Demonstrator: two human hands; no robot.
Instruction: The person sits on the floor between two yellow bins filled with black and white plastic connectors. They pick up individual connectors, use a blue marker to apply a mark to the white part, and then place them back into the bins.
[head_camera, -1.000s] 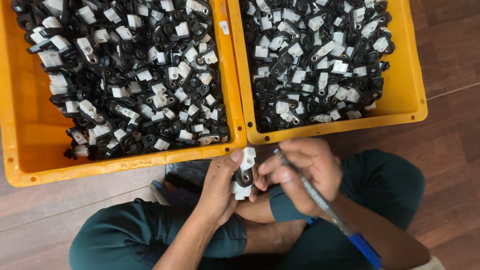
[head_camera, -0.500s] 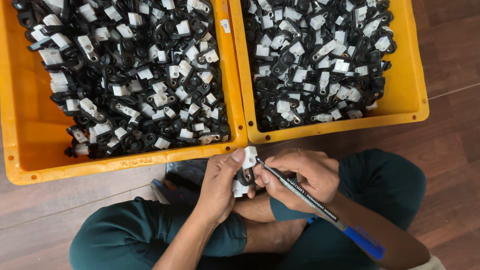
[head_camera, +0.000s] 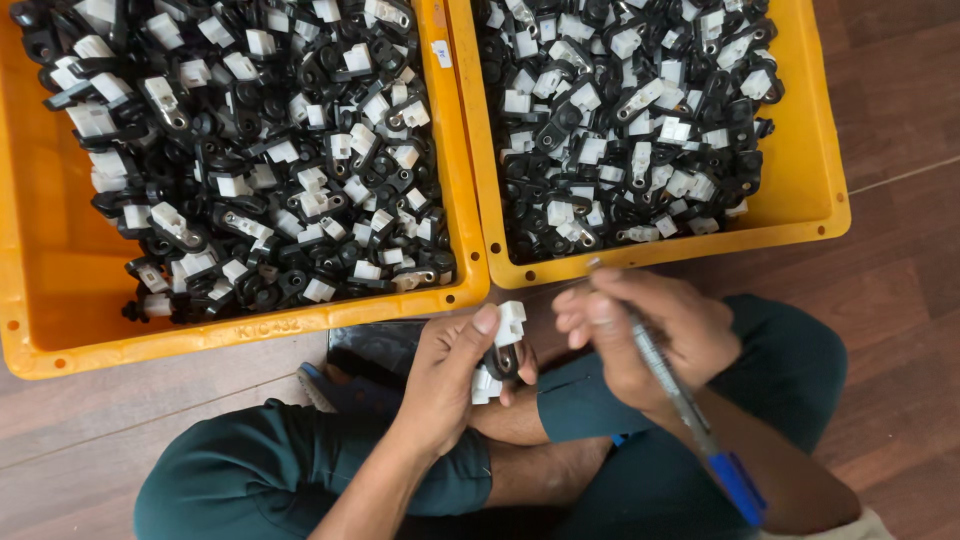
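Note:
My left hand (head_camera: 450, 375) grips a small black and white plastic part (head_camera: 500, 350), thumb on its white top. My right hand (head_camera: 650, 335) holds a thin tool with a blue end (head_camera: 690, 415), its metal tip pointing up toward the right bin and clear of the part. Both hands hover over my crossed legs in dark green trousers (head_camera: 300, 480).
Two orange bins sit on the dark wooden floor in front of me. The left bin (head_camera: 60, 340) and the right bin (head_camera: 810, 200) both hold several black and white plastic parts. A dark flat object (head_camera: 370, 350) lies under the left bin's edge.
My right hand has drawn the tool away from the part and swung its tip upward. My left hand still holds the part, slightly turned.

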